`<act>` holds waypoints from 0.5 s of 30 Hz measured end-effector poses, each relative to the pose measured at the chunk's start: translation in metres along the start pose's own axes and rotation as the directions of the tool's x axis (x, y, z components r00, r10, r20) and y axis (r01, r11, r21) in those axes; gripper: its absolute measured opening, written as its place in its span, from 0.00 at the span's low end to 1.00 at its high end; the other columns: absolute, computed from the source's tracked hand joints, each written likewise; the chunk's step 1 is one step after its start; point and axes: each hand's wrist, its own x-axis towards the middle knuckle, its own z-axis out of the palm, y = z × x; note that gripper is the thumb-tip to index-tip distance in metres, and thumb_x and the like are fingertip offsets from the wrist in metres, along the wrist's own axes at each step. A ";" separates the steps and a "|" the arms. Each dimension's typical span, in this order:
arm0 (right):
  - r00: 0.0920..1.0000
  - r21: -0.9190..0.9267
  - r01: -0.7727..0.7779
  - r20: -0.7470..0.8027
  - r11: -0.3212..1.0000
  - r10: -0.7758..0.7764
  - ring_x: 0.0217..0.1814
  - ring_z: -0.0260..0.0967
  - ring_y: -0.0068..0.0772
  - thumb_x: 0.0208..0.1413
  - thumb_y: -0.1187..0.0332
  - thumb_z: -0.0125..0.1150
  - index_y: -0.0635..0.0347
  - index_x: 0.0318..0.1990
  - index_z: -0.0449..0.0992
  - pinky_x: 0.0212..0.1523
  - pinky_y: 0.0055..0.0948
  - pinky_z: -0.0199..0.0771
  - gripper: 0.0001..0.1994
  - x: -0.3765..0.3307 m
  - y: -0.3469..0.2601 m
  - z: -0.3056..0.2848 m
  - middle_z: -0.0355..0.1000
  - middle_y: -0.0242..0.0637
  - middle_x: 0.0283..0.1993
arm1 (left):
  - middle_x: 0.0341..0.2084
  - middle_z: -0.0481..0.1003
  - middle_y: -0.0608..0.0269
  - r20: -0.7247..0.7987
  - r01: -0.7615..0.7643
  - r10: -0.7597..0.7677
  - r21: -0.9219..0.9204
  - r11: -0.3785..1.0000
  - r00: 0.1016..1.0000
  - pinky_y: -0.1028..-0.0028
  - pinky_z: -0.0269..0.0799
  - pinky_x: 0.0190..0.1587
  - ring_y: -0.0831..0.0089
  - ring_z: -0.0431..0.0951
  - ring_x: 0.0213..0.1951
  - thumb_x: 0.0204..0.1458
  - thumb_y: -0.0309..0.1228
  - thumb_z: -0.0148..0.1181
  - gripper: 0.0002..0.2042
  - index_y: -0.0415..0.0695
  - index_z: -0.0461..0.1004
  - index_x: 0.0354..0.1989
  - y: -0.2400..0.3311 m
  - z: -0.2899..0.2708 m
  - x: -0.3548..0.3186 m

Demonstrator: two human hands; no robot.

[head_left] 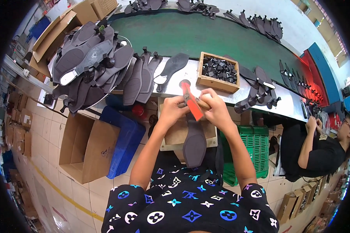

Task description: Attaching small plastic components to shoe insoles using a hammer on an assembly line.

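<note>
Dark grey insole [194,143] lies on a brown board at the desk [287,101] edge, toe toward the person. Left hand [172,110] pinches its heel end; right hand [217,109] has a closed grip on a red-headed hammer [190,100]. Step looks like tapping at the heel; next move likely needs a steady hold and aimed strike. Wooden box of small black parts [218,70] sits just beyond.

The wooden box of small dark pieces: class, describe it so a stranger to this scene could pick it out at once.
Start at the long green conveyor belt and drop to the silvery bench edge in front of it. There, just beyond the person's right hand, sits the wooden box. Among flat dark soles, it alone is a pale, square-sided tray, filled with small black pieces.
</note>
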 end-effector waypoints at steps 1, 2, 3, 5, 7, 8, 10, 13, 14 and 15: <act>0.999 -0.071 -0.040 0.007 0.997 0.040 0.41 0.71 0.56 0.46 0.79 0.60 0.65 0.41 0.75 0.42 0.43 0.71 0.12 0.000 -0.003 -0.003 0.70 0.48 0.36 | 0.31 0.83 0.63 0.015 0.071 -0.070 -0.025 0.997 0.997 0.79 0.73 0.34 0.85 0.76 0.33 0.47 0.23 0.69 0.11 0.37 0.83 0.41 0.001 -0.001 0.000; 0.997 -0.165 -0.014 0.067 0.986 0.025 0.36 0.70 0.53 0.49 0.76 0.63 0.64 0.40 0.75 0.38 0.38 0.70 0.09 0.001 -0.002 -0.006 0.66 0.44 0.30 | 0.32 0.83 0.63 0.018 0.100 -0.100 0.024 0.995 0.995 0.81 0.74 0.37 0.85 0.78 0.35 0.47 0.21 0.69 0.12 0.36 0.83 0.42 0.003 -0.001 0.000; 0.997 -0.166 -0.017 0.066 0.986 0.028 0.36 0.70 0.53 0.49 0.76 0.63 0.64 0.40 0.75 0.38 0.38 0.70 0.09 0.000 -0.008 -0.009 0.66 0.44 0.30 | 0.32 0.83 0.63 0.021 0.101 -0.101 0.023 0.995 0.995 0.81 0.74 0.37 0.85 0.78 0.35 0.47 0.21 0.69 0.12 0.36 0.83 0.42 -0.001 -0.002 0.001; 0.977 -0.002 -0.198 0.079 0.980 0.198 0.28 0.68 0.41 0.57 0.72 0.62 0.62 0.41 0.75 0.33 0.32 0.68 0.07 -0.002 -0.025 -0.014 0.65 0.41 0.27 | 0.33 0.84 0.60 -0.005 -0.044 0.044 -0.137 0.990 0.999 0.76 0.76 0.40 0.81 0.80 0.34 0.48 0.24 0.67 0.13 0.37 0.83 0.44 -0.015 0.001 0.002; 0.961 0.136 -0.262 -0.058 0.956 0.271 0.25 0.64 0.30 0.63 0.69 0.58 0.63 0.47 0.74 0.30 0.29 0.67 0.09 -0.015 -0.048 -0.017 0.65 0.38 0.26 | 0.34 0.84 0.64 0.006 -0.058 0.061 -0.201 0.978 0.998 0.78 0.76 0.41 0.82 0.80 0.34 0.48 0.22 0.66 0.14 0.37 0.83 0.45 -0.017 0.004 0.003; 0.934 0.277 -0.325 -0.059 0.904 0.353 0.25 0.64 0.26 0.63 0.71 0.57 0.66 0.51 0.72 0.29 0.27 0.67 0.12 -0.020 -0.056 -0.023 0.66 0.34 0.27 | 0.33 0.84 0.64 0.023 -0.002 0.008 -0.221 0.975 1.000 0.78 0.76 0.41 0.83 0.80 0.34 0.48 0.22 0.66 0.14 0.37 0.83 0.45 -0.013 0.003 0.002; 0.909 0.294 -0.388 -0.032 0.874 0.415 0.32 0.71 0.27 0.64 0.75 0.56 0.71 0.56 0.69 0.35 0.27 0.73 0.15 -0.029 -0.072 -0.038 0.73 0.37 0.34 | 0.34 0.84 0.64 0.049 0.077 -0.068 -0.221 0.972 0.996 0.79 0.76 0.41 0.84 0.80 0.35 0.47 0.23 0.67 0.13 0.37 0.83 0.44 -0.006 0.001 -0.001; 0.991 -0.027 -0.115 -0.076 0.993 0.113 0.37 0.76 0.39 0.64 0.74 0.56 0.70 0.58 0.68 0.42 0.32 0.75 0.16 -0.044 -0.066 -0.033 0.76 0.48 0.41 | 0.34 0.84 0.65 0.063 0.058 -0.042 -0.272 0.961 0.997 0.79 0.76 0.41 0.84 0.79 0.35 0.47 0.23 0.68 0.13 0.37 0.83 0.43 -0.010 0.004 0.003; 0.994 -0.074 -0.107 -0.043 0.991 0.104 0.40 0.75 0.52 0.64 0.73 0.56 0.70 0.56 0.69 0.45 0.34 0.75 0.16 -0.045 -0.066 -0.030 0.74 0.55 0.44 | 0.33 0.84 0.65 0.063 0.033 -0.023 -0.158 0.987 0.998 0.79 0.76 0.41 0.83 0.79 0.35 0.48 0.23 0.68 0.13 0.36 0.83 0.43 -0.010 0.002 0.005; 0.993 -0.071 -0.111 -0.041 0.991 0.109 0.40 0.75 0.52 0.64 0.73 0.56 0.70 0.56 0.69 0.45 0.34 0.75 0.16 -0.045 -0.068 -0.031 0.74 0.55 0.44 | 0.33 0.84 0.65 0.065 0.039 -0.029 -0.158 0.987 0.997 0.79 0.76 0.41 0.83 0.79 0.35 0.48 0.23 0.68 0.13 0.36 0.83 0.43 -0.008 0.000 0.004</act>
